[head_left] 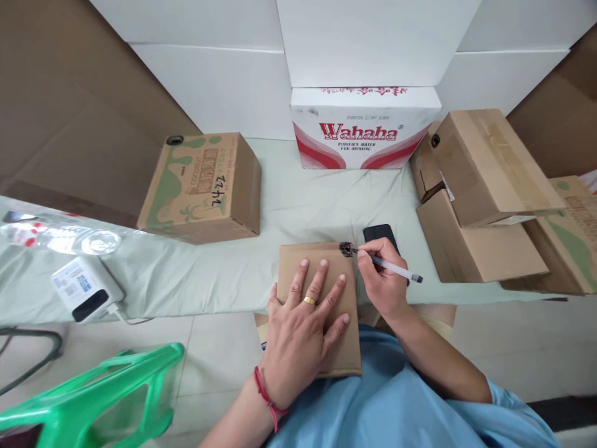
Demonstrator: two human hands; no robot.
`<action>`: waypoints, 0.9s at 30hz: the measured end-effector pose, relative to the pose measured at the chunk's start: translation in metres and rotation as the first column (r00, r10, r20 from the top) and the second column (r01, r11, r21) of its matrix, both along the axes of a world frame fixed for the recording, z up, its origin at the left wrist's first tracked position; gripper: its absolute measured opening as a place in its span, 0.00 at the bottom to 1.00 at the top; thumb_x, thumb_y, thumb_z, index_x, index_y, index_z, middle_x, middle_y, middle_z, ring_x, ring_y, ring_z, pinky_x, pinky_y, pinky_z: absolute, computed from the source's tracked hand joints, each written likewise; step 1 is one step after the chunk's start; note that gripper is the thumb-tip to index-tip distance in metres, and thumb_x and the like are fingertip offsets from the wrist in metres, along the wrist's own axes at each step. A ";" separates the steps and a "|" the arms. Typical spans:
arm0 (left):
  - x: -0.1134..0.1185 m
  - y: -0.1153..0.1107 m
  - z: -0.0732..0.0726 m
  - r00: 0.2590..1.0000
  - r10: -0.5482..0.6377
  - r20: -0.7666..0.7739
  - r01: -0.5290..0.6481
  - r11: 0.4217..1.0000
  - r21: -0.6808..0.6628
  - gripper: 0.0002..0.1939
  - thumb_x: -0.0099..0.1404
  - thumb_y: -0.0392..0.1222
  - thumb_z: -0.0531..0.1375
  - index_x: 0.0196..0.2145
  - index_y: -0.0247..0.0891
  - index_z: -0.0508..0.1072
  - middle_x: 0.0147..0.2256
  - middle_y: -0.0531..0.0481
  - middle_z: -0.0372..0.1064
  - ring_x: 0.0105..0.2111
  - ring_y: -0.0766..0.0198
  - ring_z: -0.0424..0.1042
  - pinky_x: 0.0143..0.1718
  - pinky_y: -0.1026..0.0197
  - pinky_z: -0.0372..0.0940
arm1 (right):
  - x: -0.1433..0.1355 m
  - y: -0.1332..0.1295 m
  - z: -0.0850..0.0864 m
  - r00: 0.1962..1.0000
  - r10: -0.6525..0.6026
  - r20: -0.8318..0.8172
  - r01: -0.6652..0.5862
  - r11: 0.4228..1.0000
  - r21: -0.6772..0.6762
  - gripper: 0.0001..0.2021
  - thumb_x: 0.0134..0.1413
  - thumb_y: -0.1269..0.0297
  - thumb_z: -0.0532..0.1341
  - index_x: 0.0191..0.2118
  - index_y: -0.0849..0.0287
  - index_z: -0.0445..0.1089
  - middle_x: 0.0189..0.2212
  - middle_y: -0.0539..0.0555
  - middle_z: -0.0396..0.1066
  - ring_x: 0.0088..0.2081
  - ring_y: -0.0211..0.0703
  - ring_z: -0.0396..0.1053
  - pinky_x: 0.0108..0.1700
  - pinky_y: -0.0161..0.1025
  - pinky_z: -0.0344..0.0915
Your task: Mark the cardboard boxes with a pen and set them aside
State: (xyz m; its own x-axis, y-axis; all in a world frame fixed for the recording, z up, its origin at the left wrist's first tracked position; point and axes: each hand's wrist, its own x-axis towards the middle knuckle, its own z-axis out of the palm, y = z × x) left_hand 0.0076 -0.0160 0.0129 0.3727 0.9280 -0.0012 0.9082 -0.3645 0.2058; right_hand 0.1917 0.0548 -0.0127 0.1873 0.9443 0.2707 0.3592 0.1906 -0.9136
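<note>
A brown cardboard box (pixel 347 336) lies at the front edge of the cloth-covered table, reaching over my lap. My left hand (pixel 303 317) rests flat on its top with the fingers spread, holding nothing. Between the fingers of my right hand (pixel 385 277) is a pen (pixel 396 268) with a pale barrel and a dark end. Its tip is at a black inked patch (pixel 346 249) near the box's far right corner. A black phone (pixel 380 234) lies just beyond my right hand and is partly covered by it.
A printed carton marked 2422 (pixel 200 186) stands at left, a Wahaha water carton (pixel 366 127) at the back. Stacked cardboard boxes (pixel 485 242) fill the right. At left are a white device (pixel 86 288), a plastic bottle (pixel 96 240) and a green stool (pixel 88 398).
</note>
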 end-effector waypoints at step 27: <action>-0.001 0.001 0.001 1.000 -0.009 -0.028 0.009 1.000 0.012 0.28 0.81 0.52 0.55 0.75 0.58 0.63 0.79 0.49 0.50 0.77 0.33 0.54 0.59 0.22 0.67 | 0.007 -0.001 -0.005 0.999 0.010 -0.044 -0.016 0.992 -0.121 0.08 0.64 0.62 0.62 0.33 0.55 0.70 0.22 0.44 0.68 0.23 0.35 0.62 0.28 0.34 0.59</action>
State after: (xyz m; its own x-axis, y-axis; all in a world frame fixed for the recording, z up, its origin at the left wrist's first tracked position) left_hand 0.0067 -0.0150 0.0135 0.3810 0.9246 0.0001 0.9101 -0.3750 0.1761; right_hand 0.1992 0.0534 -0.0173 0.1839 0.9721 0.1456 0.3168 0.0816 -0.9450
